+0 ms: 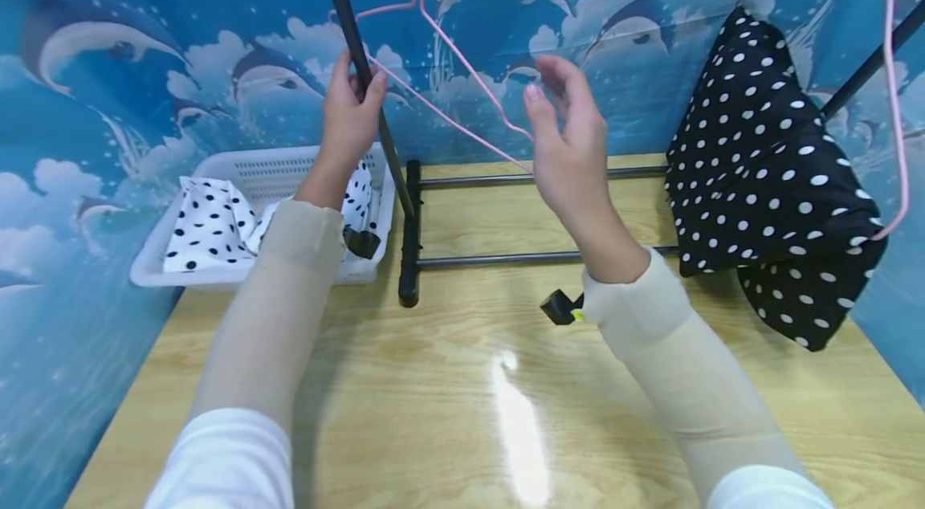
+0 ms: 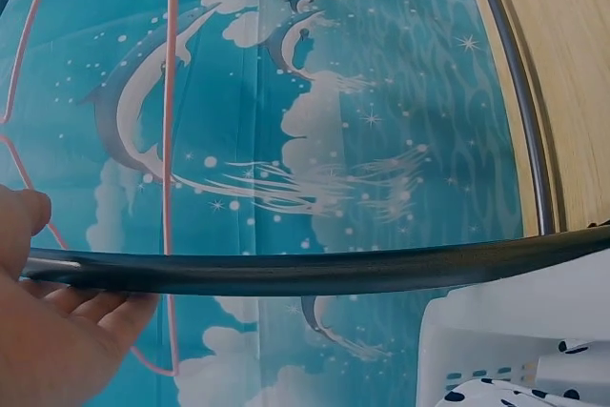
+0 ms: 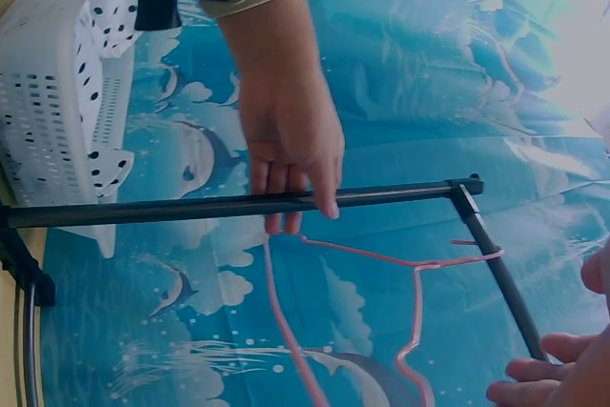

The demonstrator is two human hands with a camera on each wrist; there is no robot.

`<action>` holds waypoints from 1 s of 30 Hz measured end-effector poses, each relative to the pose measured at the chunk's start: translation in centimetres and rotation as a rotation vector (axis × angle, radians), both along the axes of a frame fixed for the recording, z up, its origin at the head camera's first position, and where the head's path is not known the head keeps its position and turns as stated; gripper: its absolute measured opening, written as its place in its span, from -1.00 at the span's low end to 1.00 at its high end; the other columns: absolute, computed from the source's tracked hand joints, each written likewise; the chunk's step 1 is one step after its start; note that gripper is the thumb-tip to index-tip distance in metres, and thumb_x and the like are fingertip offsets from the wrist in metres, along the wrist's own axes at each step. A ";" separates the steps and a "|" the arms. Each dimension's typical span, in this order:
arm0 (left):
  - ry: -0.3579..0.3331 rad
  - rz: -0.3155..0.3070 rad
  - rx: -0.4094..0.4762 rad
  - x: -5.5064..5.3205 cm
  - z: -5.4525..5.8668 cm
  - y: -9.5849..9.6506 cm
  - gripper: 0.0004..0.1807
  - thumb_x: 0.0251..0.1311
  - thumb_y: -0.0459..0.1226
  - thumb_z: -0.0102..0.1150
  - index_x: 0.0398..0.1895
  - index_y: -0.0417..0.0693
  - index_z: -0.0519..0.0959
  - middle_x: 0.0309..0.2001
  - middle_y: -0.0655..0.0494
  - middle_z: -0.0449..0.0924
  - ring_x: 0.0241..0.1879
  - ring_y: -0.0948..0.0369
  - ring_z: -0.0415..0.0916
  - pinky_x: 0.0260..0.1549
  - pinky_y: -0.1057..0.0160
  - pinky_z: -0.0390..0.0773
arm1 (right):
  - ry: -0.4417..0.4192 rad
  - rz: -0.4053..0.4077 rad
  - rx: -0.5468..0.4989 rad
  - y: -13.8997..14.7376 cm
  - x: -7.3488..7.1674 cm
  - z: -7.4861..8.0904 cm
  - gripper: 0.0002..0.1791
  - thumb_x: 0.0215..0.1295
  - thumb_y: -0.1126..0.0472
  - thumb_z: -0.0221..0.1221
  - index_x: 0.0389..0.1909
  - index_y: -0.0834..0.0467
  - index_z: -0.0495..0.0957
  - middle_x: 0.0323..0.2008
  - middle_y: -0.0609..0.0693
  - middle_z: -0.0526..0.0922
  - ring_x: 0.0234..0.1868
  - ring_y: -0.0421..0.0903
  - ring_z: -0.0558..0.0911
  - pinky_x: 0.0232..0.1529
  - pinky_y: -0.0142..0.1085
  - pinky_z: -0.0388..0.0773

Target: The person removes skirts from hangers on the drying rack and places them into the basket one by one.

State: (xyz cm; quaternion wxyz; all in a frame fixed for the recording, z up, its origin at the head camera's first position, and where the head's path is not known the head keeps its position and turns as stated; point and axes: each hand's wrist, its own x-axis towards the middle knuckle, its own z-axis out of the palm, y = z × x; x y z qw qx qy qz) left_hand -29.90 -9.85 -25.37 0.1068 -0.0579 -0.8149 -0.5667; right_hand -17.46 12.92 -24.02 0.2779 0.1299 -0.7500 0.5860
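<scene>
Grips the rack's black upright (image 1: 393,164) in the left hand (image 1: 345,111), with thumb on one side and fingers on the other. Holds the right hand (image 1: 571,144) raised, with fingers bent loosely away from the thumb, around nothing visible. Shows the bare pink hanger (image 1: 462,57) between both hands, above the rack's lower rails (image 1: 499,258); cannot tell if touching either. Looks like steadying the rack while handling the hanger; seems to call next for a light right-hand pinch at the hanger's near end, without tugging the frame. Leaves open tabletop (image 1: 433,380) in front. Narrows at left, with the white basket (image 1: 285,168) just beside the upright, and at right, with black dotted cloth (image 1: 773,156) hanging.
</scene>
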 end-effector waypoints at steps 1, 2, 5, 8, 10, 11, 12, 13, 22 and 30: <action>0.000 0.003 0.014 -0.1 0.0 0.1 -0.41 0.45 0.00 -0.11 0.49 0.27 0.08 0.31 0.16 0.41 0.22 0.32 0.38 0.25 0.31 0.33 | 0.021 0.009 -0.027 0.1 0.1 0.0 -0.57 0.51 0.26 -0.07 0.32 0.31 0.27 0.31 0.08 0.38 0.35 -0.22 0.32 0.34 -0.43 0.22; 0.002 0.006 0.026 -0.2 0.0 0.1 -0.42 0.44 0.01 -0.10 0.47 0.26 0.11 0.27 0.14 0.44 0.17 0.31 0.40 0.19 0.31 0.36 | 0.046 0.017 -0.049 0.2 0.3 0.0 -0.58 0.51 0.29 -0.08 0.31 0.33 0.28 0.29 0.09 0.39 0.34 -0.20 0.34 0.34 -0.42 0.23; 0.012 0.022 0.054 -0.6 -0.3 0.2 -0.46 0.43 0.03 -0.09 0.43 0.22 0.20 0.14 0.07 0.52 -0.06 0.24 0.42 -0.05 0.27 0.40 | 0.127 0.036 -0.088 0.4 0.7 0.0 -0.61 0.50 0.35 -0.10 0.27 0.37 0.30 0.25 0.13 0.43 0.31 -0.16 0.38 0.34 -0.37 0.26; 0.012 0.055 0.076 -1.0 -0.5 0.2 -0.47 0.42 0.03 -0.06 0.40 0.20 0.27 0.07 0.03 0.52 -0.13 0.22 0.38 -0.13 0.23 0.37 | 0.196 0.053 -0.109 0.2 1.1 -0.1 -0.63 0.48 0.38 -0.09 0.24 0.41 0.32 0.21 0.16 0.46 0.28 -0.14 0.41 0.33 -0.31 0.29; -0.010 0.076 0.096 -1.2 -0.5 0.3 -0.46 0.41 0.04 -0.05 0.41 0.20 0.28 0.12 0.06 0.50 -0.06 0.24 0.39 -0.04 0.25 0.38 | 0.223 0.067 -0.119 0.0 1.3 -0.1 -0.63 0.47 0.38 -0.09 0.23 0.43 0.33 0.20 0.17 0.47 0.28 -0.13 0.42 0.33 -0.27 0.30; -0.021 0.086 0.104 -1.4 -0.5 0.3 -0.46 0.41 0.04 -0.04 0.40 0.20 0.30 0.13 0.08 0.49 -0.02 0.24 0.39 0.01 0.25 0.39 | 0.233 0.073 -0.123 0.0 1.4 0.0 -0.63 0.47 0.39 -0.09 0.23 0.44 0.33 0.20 0.18 0.48 0.27 -0.12 0.43 0.33 -0.26 0.30; -0.032 0.093 0.114 -1.5 -0.5 0.3 -0.47 0.40 0.05 -0.03 0.39 0.18 0.32 0.14 0.09 0.49 0.00 0.25 0.38 0.05 0.25 0.38 | 0.242 0.079 -0.127 -0.1 1.5 0.0 -0.62 0.47 0.39 -0.09 0.22 0.45 0.33 0.20 0.19 0.48 0.27 -0.12 0.43 0.34 -0.24 0.30; -0.045 0.097 0.128 -1.5 -0.4 0.4 -0.49 0.40 0.05 -0.03 0.37 0.17 0.35 0.13 0.09 0.49 -0.01 0.24 0.38 0.06 0.24 0.37 | 0.250 0.082 -0.128 -0.1 1.6 0.0 -0.62 0.46 0.39 -0.09 0.22 0.45 0.33 0.19 0.20 0.48 0.27 -0.12 0.44 0.34 -0.23 0.30; -0.062 0.147 0.147 -2.5 -0.1 1.0 -0.49 0.36 0.09 0.03 0.28 0.14 0.44 0.09 0.18 0.49 0.03 0.25 0.40 0.08 0.24 0.38 | 0.268 0.101 -0.140 0.1 2.3 0.3 -0.63 0.44 0.42 -0.10 0.21 0.46 0.33 0.17 0.22 0.51 0.25 -0.09 0.47 0.32 -0.22 0.33; -0.094 0.181 0.161 -3.5 0.0 1.6 -0.42 0.37 0.12 -0.03 0.40 0.22 0.30 0.28 0.25 0.40 0.12 0.33 0.37 0.14 0.34 0.34 | 0.261 0.105 -0.167 0.4 2.7 0.3 -0.63 0.42 0.44 -0.09 0.20 0.44 0.34 0.14 0.25 0.54 0.22 -0.07 0.49 0.31 -0.20 0.34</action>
